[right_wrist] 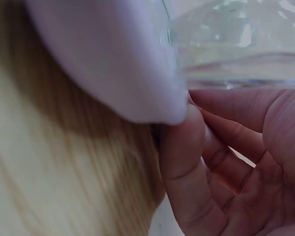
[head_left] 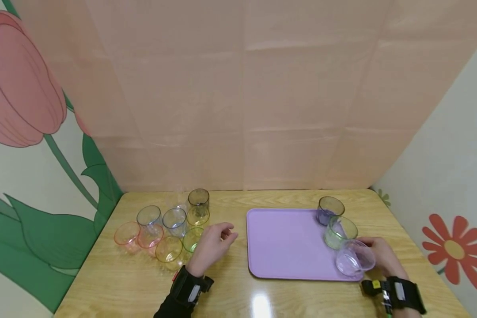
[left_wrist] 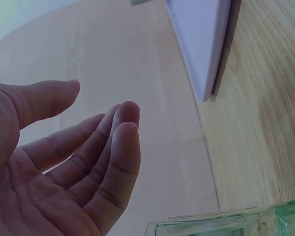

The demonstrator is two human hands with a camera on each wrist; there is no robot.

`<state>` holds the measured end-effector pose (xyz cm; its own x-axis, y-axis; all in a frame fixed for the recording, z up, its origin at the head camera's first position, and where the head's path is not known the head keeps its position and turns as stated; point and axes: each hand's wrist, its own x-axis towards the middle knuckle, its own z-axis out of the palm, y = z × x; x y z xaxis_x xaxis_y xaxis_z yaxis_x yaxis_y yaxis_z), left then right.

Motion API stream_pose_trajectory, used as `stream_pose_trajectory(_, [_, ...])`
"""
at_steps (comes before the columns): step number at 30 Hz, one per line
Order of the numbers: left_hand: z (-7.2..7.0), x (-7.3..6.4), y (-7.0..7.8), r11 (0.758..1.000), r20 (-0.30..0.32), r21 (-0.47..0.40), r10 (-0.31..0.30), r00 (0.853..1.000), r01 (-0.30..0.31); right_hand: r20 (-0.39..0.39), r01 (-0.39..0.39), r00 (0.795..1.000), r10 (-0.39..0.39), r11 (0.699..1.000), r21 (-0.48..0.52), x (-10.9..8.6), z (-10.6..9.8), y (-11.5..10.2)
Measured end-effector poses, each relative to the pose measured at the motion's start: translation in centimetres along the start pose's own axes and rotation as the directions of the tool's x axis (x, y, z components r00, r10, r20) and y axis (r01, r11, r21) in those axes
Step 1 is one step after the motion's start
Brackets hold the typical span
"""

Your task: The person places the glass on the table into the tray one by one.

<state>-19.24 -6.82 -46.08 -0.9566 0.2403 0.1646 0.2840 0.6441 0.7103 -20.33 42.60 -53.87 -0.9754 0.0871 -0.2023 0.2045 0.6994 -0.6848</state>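
Observation:
Beside the group of glasses on the left, my left hand (head_left: 212,247) hovers over the table with loosely bent fingers, holding nothing. A green-tinted glass (left_wrist: 236,223) appears below it in the left wrist view. My right hand (head_left: 383,254) is at the front right corner of the purple tray (head_left: 286,243). Its fingertips meet the tray's edge, close against a pale clear glass (head_left: 353,260); whether they pinch anything is unclear. Behind that glass stand a pale green glass (head_left: 339,234) and a dark-tinted glass (head_left: 330,210), along the tray's right side.
Several tinted glasses crowd the table's left: pink (head_left: 127,236), blue (head_left: 175,221), yellow (head_left: 168,251), and a smoky one (head_left: 198,198) at the back. A peach sheet (head_left: 242,110) hangs behind the wooden table (head_left: 119,278). Painted walls flank both sides.

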Motion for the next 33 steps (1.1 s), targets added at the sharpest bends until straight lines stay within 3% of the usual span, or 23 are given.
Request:
stream_pose_trajectory(9, [-0.3,-0.1,0.0,1.0,0.0,-0.011,-0.004,1.0,0.004,-0.021,-0.003,1.0,0.003,1.0,0.02,0.3,0.2,0.1])
stream_pose_trajectory(17, [-2.5,-0.5,-0.1,0.999,-0.07,-0.035,0.012,0.997,-0.014,-0.021,-0.024,0.999,0.025,0.999,0.023,1.1,-0.1,0.0])
stream_pose_trajectory(20, [-3.5,-0.5,-0.3,1.0,-0.073,-0.01,0.014,0.997,-0.015,-0.019,-0.032,0.999,0.032,0.999,0.036,1.2,-0.1,0.0])
stream_pose_trajectory(27, [-5.9,-1.0,-1.0,0.998,-0.112,0.046,-0.027,0.993,0.032,-0.045,0.048,0.998,-0.046,0.998,0.033,1.1,0.1,0.0])
stream_pose_trajectory(33, [-6.8,-1.3,-1.7,0.984,-0.091,0.169,-0.041,0.995,0.056,-0.048,0.017,0.999,-0.016,0.999,0.028,1.3,0.1,-0.1])
